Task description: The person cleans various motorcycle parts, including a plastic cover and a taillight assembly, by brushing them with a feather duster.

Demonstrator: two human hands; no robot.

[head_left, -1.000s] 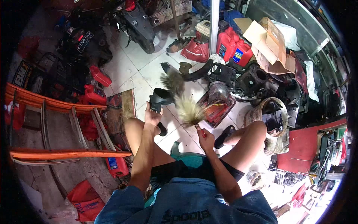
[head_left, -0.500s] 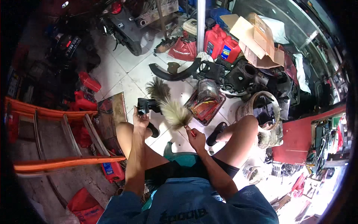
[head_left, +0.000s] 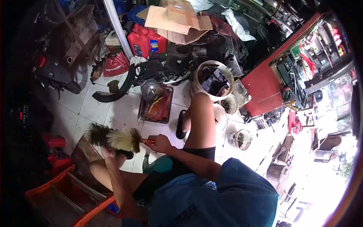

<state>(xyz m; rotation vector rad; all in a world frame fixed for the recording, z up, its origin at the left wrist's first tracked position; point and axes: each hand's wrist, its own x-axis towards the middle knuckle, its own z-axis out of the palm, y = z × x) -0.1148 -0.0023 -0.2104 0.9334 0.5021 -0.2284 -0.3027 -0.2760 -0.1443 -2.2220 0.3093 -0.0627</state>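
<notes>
In the head view, my right hand point(head_left: 160, 143) is closed on the red handle point(head_left: 149, 141) of a feather duster point(head_left: 123, 138) with pale and dark feathers. The feathers lie over the top of my left hand point(head_left: 108, 152), whose fingers are partly hidden by them. Whatever that hand holds is mostly covered, so I cannot make it out at this moment. My bent legs are either side, with dark sandals on the white tiles.
A tray point(head_left: 168, 104) of parts, a curved black part point(head_left: 104, 97), red jugs point(head_left: 138, 41), cardboard point(head_left: 172, 30) and a bucket point(head_left: 196, 87) stand ahead. An orange ladder point(head_left: 43, 191) is at lower left, a motorbike point(head_left: 60, 73) upper left, a red cabinet point(head_left: 257, 90) right.
My view has turned to the right. The duster has moved over my left hand and now covers the black plastic piece that this hand held in the earlier frames.
</notes>
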